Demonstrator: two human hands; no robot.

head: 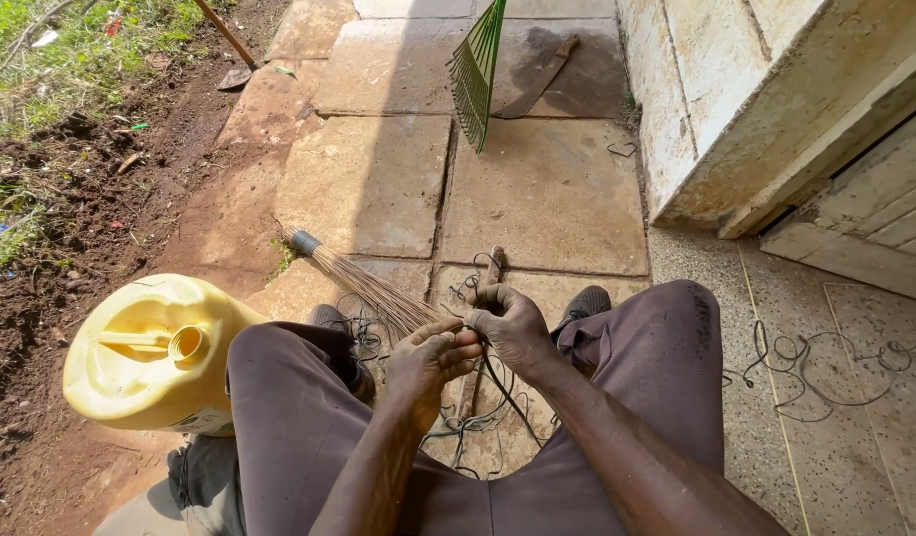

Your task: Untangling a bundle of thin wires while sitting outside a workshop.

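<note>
We are gripping the dark wire (498, 382) in both the left hand (433, 359) and the right hand (513, 323), holding it between our knees, above the paving (547, 189), so it stays taut beside the broom (364, 283).

Just one view here, from a camera on the person's head, tilted steeply down and a bit forward. It sits close over their own lap, so the knees and the left hand (430, 355) and right hand (511, 326) fill the lower middle. Farther up the frame it takes in the stone paving (542, 194) ahead, a dirt strip (76, 179) off left and a wall corner (736, 109) on the right.
</note>
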